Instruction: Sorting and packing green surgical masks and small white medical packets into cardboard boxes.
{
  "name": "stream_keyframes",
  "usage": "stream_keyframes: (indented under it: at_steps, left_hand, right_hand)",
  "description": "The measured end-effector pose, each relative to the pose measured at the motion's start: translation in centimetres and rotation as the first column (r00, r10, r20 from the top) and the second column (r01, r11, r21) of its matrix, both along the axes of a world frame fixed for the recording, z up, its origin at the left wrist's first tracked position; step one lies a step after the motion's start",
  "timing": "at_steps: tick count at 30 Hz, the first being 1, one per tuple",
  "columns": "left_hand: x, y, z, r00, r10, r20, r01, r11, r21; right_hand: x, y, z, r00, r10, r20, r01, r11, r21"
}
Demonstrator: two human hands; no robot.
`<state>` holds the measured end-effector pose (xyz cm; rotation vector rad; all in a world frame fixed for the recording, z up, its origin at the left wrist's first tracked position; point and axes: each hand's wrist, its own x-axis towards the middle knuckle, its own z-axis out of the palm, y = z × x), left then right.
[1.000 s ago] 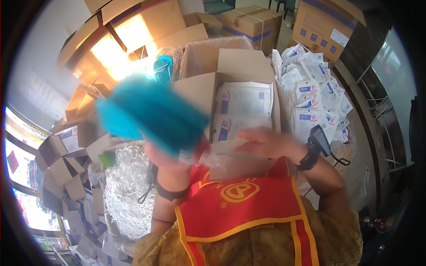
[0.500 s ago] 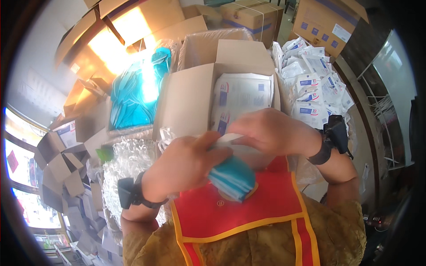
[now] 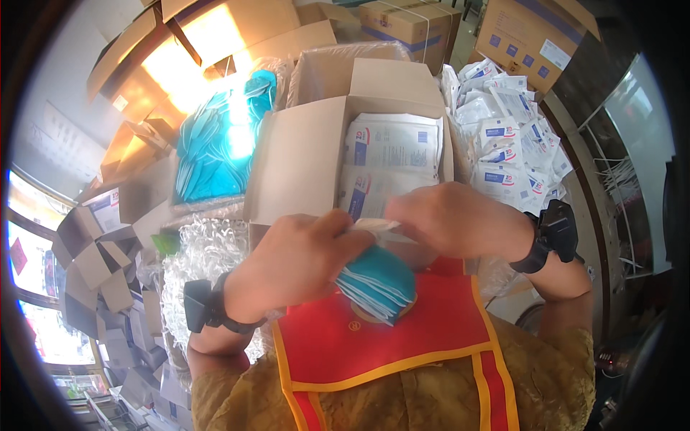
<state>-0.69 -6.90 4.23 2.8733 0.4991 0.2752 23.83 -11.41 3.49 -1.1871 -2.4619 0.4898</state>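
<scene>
In front of my red apron, my left hand (image 3: pixel 298 251) is closed on a small stack of teal folded face masks (image 3: pixel 377 280), whose white edges fan out below the fingers. A white strip (image 3: pixel 377 225) stands up from the top of the stack, between both hands. Close against it, my right hand (image 3: pixel 453 219) has its fingers curled, partly blurred; what they grip is hidden. Just beyond the hands, an open carton (image 3: pixel 298 161) holds flat white printed packets (image 3: pixel 394 144) in two rows.
Left of the carton lies a heap of teal masks (image 3: pixel 215 154), with a bundle of white elastic straps (image 3: pixel 205 287) nearer me. Many sealed white packets (image 3: pixel 503 136) pile up at right. Large cardboard boxes (image 3: pixel 410 32) stand behind, and small folded boxes (image 3: pixel 108 266) lie far left.
My right hand has drawn slightly to the right and down, away from the left hand. The left hand keeps its hold on the masks, which are now less blurred.
</scene>
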Motion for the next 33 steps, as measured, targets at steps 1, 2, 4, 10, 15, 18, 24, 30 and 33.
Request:
stream_keyframes:
  at_steps: [1,2,4,10,15,18,24,30,33]
  left_hand:
    - [0.0,0.0,-0.1,1.0,-0.024,0.018,0.024,1.0,-0.01]
    - [0.1,0.0,-0.1,1.0,-0.024,0.017,0.025,1.0,-0.01]
    - [0.5,0.0,-0.1,1.0,-0.018,-0.01,0.018,1.0,-0.015]
    - [0.6,-0.1,0.2,1.0,-0.023,-0.002,0.023,1.0,-0.009]
    - [0.9,0.0,0.3,1.0,-0.022,-0.01,0.022,1.0,0.007]
    - [1.1,0.1,0.1,1.0,-0.012,-0.005,0.012,1.0,0.01]
    - [0.8,0.5,0.3,0.999,-0.029,-0.041,0.029,1.0,-0.011]
    - [0.1,0.4,-0.4,0.996,-0.024,0.087,0.032,0.996,-0.088]
    - [0.4,-0.1,-0.4,0.996,-0.006,0.091,0.013,0.997,-0.077]
  right_hand:
    - [0.1,0.0,-0.4,0.993,0.043,-0.106,-0.043,0.999,0.004]
    - [0.1,0.1,-0.8,0.993,0.043,-0.107,-0.043,0.999,0.004]
    - [0.2,0.5,-1.3,0.981,0.063,-0.183,-0.071,0.997,-0.034]
    - [0.3,1.0,-0.2,0.929,-0.165,-0.33,-0.161,0.624,-0.765]
    - [0.0,1.1,-0.3,0.916,-0.141,-0.377,-0.215,0.621,-0.753]
    - [-0.3,1.2,-0.8,0.94,-0.076,-0.334,-0.174,0.733,-0.657]
    - [0.1,0.4,-1.4,0.98,-0.006,-0.197,-0.062,0.941,-0.334]
    - [0.9,-0.9,-0.8,0.996,-0.003,-0.088,-0.032,0.918,-0.396]
    - [0.5,-0.8,-1.0,0.985,0.035,-0.167,-0.104,0.899,-0.426]
